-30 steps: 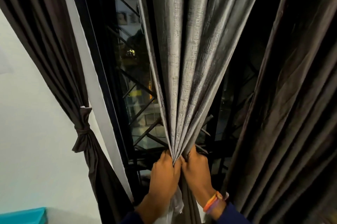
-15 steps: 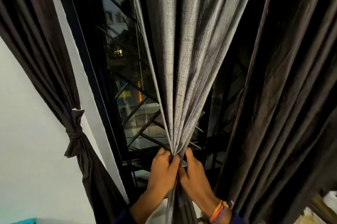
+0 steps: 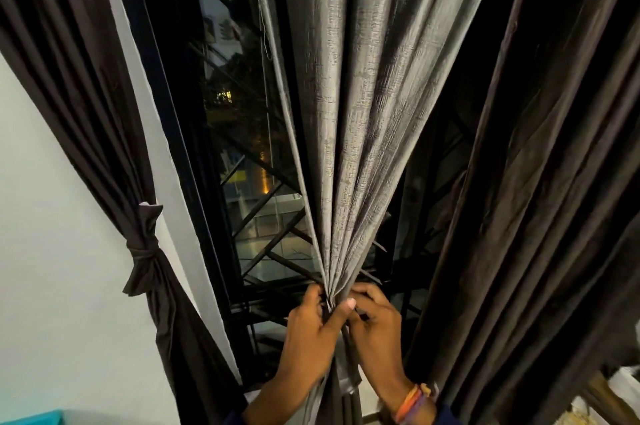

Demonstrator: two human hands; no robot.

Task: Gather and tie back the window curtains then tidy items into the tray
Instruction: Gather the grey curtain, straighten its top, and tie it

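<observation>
Beyond me a black window frame [image 3: 166,120] runs down beside a white wall [image 3: 52,251] on my left. Through the glass I see a dark diagonal metal grille [image 3: 273,244], with small yellow lights [image 3: 263,179] far outside in the night. On my wrist sits an orange and purple band [image 3: 414,402].

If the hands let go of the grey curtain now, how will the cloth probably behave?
The grey curtain is likely floppy: it hangs in soft folds that narrow where the left hand and right hand grip it. Released untied, it would probably spread out again. Its slight sheen suggests it may slip.
</observation>
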